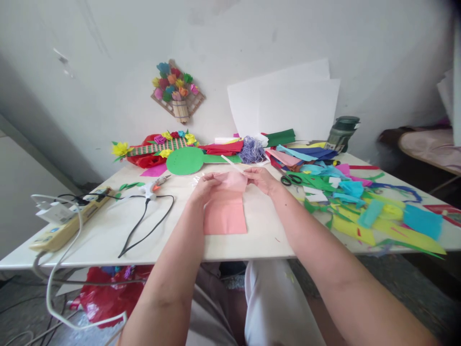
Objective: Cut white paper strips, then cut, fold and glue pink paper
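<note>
A pink paper sheet (225,211) lies on the white table (108,235) in front of me, its far end lifted and folded. My left hand (206,186) pinches that raised far edge on the left, fingers closed on the paper. My right hand (262,179) grips the same edge on the right side. A thin white stick (231,164) lies just beyond my hands. Black-handled scissors (291,179) rest on the table right of my right hand.
A glue gun (155,185) with black cord lies left, by a power strip (65,221) at the table's left edge. Coloured paper scraps (363,206) cover the right side. A green paper paddle shape (185,161), paper flowers, purple yarn (251,150), white sheets and a dark jar (342,132) stand behind.
</note>
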### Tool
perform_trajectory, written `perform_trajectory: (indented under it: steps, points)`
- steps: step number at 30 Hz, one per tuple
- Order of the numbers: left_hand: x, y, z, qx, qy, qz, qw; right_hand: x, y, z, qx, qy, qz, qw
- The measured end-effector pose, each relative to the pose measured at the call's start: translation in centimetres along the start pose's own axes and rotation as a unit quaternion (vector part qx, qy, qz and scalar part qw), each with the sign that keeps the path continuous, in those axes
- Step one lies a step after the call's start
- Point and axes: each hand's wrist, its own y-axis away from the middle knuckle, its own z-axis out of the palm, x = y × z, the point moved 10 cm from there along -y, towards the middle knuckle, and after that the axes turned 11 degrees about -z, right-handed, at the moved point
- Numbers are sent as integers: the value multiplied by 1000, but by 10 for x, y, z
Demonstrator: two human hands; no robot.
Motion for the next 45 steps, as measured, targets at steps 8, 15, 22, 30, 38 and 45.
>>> perform_trajectory:
  steps: [8,15,22,30,38,45]
  points:
    - [-6,2,6,-14,-55,-44,997,-6,-1,-8,42,27,-36,998]
    - [11,-1,-8,64,-128,39,989,-2,-2,-2,3,60,-33,998]
    - [-3,-6,-15,73,-140,-33,987,-11,-2,-2,14,75,-64,995]
    - [-5,-2,-13,92,-140,-41,985,-15,-4,-4,20,54,-90,994]
    - [8,-2,-5,59,-74,29,995,-12,-2,1,1,69,-75,995]
    - [15,1,-1,26,-60,65,996,-9,-2,5,-28,90,-70,993]
